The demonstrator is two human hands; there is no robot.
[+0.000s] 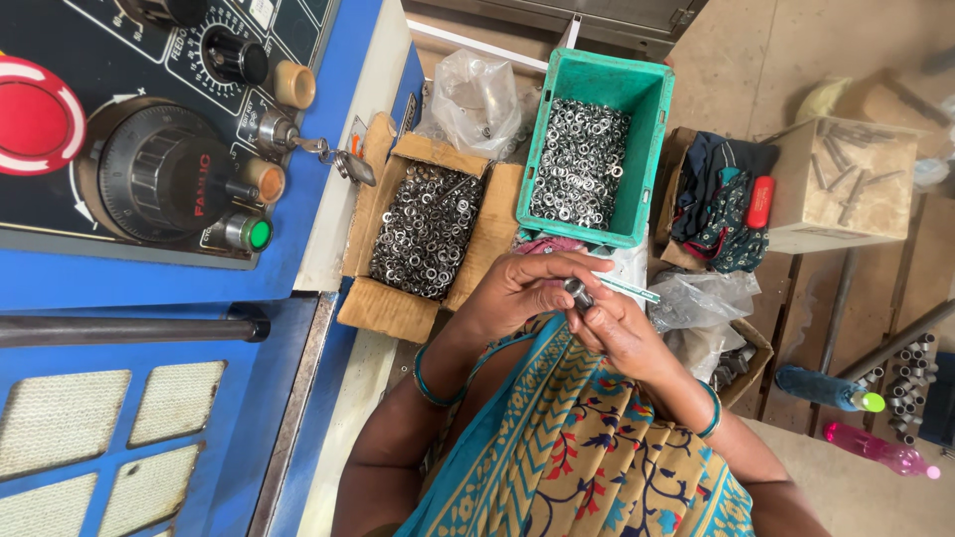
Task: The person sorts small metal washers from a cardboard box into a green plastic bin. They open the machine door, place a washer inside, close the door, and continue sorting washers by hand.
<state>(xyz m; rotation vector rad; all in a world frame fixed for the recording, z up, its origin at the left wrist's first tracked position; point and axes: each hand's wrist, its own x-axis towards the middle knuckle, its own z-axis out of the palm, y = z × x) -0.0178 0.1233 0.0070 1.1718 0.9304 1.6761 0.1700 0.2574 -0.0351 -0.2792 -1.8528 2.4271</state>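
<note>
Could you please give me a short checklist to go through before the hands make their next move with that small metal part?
1. Part held: ok. The left hand and right hand meet on a small metal part at the fingertips.
2. Grip on the thin green-tipped stick: cannot tell; it juts out past the fingers.
3. Cardboard box of metal rings within reach: ok, just ahead of the left hand, flaps open.
4. Green bin of rings: ok, upright behind the box.
5. Plastic bag: ok, lying behind the box, apart from both hands.
6. Machine control panel: ok, no hand touches its knobs.
</note>
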